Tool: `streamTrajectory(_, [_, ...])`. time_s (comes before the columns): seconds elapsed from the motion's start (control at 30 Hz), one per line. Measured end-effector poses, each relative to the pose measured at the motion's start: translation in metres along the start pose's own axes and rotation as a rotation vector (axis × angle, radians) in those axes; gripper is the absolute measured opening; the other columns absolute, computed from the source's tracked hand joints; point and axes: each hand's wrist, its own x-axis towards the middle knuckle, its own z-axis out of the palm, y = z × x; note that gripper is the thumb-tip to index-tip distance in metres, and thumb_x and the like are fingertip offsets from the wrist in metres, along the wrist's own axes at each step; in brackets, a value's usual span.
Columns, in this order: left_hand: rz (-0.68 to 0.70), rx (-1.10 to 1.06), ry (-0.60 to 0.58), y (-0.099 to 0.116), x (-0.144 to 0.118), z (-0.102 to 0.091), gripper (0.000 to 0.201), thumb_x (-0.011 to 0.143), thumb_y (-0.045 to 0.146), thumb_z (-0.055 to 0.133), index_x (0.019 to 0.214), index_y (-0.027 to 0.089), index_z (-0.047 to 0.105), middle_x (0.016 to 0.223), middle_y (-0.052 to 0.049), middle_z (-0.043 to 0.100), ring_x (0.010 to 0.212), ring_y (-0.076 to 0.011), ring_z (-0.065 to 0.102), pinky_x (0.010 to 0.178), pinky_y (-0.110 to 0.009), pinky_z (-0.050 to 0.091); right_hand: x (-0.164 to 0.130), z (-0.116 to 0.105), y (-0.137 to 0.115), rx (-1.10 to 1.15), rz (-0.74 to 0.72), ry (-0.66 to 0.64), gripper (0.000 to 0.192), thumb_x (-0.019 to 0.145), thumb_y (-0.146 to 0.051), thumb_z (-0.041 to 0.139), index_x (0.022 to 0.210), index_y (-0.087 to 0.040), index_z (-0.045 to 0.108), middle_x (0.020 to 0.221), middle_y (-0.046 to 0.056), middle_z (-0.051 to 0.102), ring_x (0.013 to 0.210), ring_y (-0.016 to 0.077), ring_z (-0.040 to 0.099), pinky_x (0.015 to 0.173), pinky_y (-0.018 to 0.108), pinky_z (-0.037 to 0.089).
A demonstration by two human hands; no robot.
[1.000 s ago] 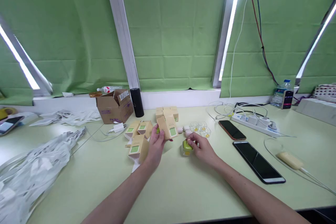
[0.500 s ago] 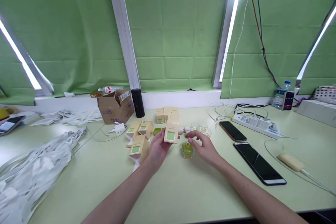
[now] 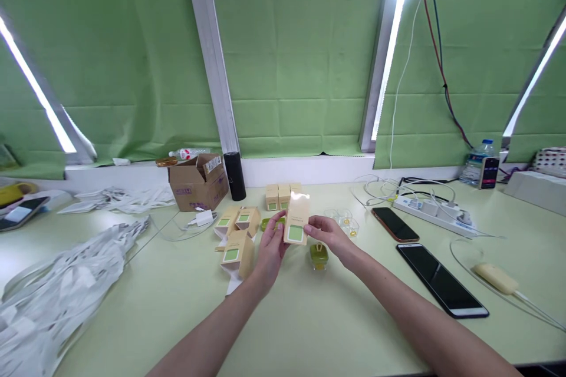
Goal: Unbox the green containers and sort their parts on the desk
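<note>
Left hand point(image 3: 270, 250) and right hand point(image 3: 328, 233) both grip upright carton point(image 3: 296, 221) above table point(image 3: 283, 330); best pinch edges lightly, green pod point(image 3: 318, 255) just below.

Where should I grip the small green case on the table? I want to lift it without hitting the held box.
Judging by its pose, take the small green case by its two side walls, from above and the near side: it sits apart below the tan box both hands hold.

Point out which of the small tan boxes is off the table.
The tan box held up between the left hand and right hand; the other boxes rest on the table.
</note>
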Motion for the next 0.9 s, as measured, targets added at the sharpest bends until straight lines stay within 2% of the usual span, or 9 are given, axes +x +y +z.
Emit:
streamTrajectory(0.1, [0.053,0.146,0.001,0.003,-0.004,0.002,0.045,0.094,0.052,0.068,0.132,0.03,0.059,0.129,-0.006,0.073,0.12,-0.0285,0.067,0.101,-0.043,0.054,0.0,-0.002,0.006,0.108,-0.015,0.065,0.053,0.071,-0.067,0.084,0.095,-0.02,0.074,0.101,0.009,0.077,0.102,0.0293,0.069,0.092,0.04,0.049])
streamTrajectory(0.2, [0.139,0.233,-0.045,0.0,-0.005,0.001,0.049,0.093,0.048,0.069,0.135,0.026,0.057,0.137,-0.011,0.068,0.129,-0.0309,0.062,0.108,-0.047,0.049,-0.002,-0.004,0.007,0.185,-0.027,0.148,0.054,0.068,-0.068,0.086,0.091,-0.021,0.074,0.097,0.009,0.078,0.098,0.0287,0.07,0.093,0.04,0.05])
streamTrajectory(0.3, [0.233,0.326,-0.1,-0.007,-0.003,-0.001,0.05,0.093,0.043,0.069,0.138,0.024,0.056,0.146,-0.014,0.061,0.136,-0.0316,0.057,0.114,-0.047,0.044,-0.005,-0.005,0.008,0.207,-0.023,0.179,0.054,0.066,-0.069,0.087,0.089,-0.021,0.074,0.095,0.009,0.079,0.096,0.0286,0.072,0.093,0.041,0.052])
streamTrajectory(0.43, [0.294,0.452,-0.129,-0.013,-0.002,-0.001,0.046,0.096,0.038,0.067,0.137,0.024,0.055,0.142,-0.014,0.062,0.133,-0.0299,0.058,0.112,-0.046,0.044,-0.006,-0.003,0.014,0.185,-0.021,0.199,0.057,0.064,-0.07,0.087,0.089,-0.021,0.073,0.097,0.01,0.079,0.097,0.0301,0.073,0.093,0.042,0.054])
streamTrajectory(0.57, [0.299,0.464,-0.11,-0.011,-0.004,0.001,0.039,0.096,0.035,0.068,0.132,0.023,0.058,0.136,-0.013,0.065,0.128,-0.0291,0.06,0.104,-0.041,0.047,-0.006,0.0,0.021,0.152,-0.025,0.214,0.06,0.066,-0.073,0.086,0.093,-0.021,0.072,0.099,0.011,0.079,0.099,0.0308,0.073,0.091,0.043,0.055])
streamTrajectory(0.8, [0.275,0.371,-0.113,-0.007,-0.006,0.002,0.041,0.092,0.032,0.075,0.13,0.024,0.063,0.133,-0.012,0.066,0.125,-0.0286,0.06,0.103,-0.039,0.046,-0.006,0.0,0.025,0.091,-0.033,0.216,0.06,0.07,-0.075,0.08,0.096,-0.022,0.069,0.101,0.011,0.078,0.1,0.0301,0.073,0.087,0.041,0.056])
streamTrajectory(0.9, [0.285,0.4,-0.114,-0.007,-0.007,0.002,0.039,0.094,0.032,0.072,0.131,0.024,0.062,0.134,-0.012,0.065,0.125,-0.0281,0.06,0.103,-0.038,0.046,-0.006,0.0,0.026,0.061,-0.036,0.215,0.061,0.072,-0.075,0.078,0.098,-0.022,0.067,0.1,0.011,0.078,0.098,0.029,0.072,0.082,0.039,0.054])
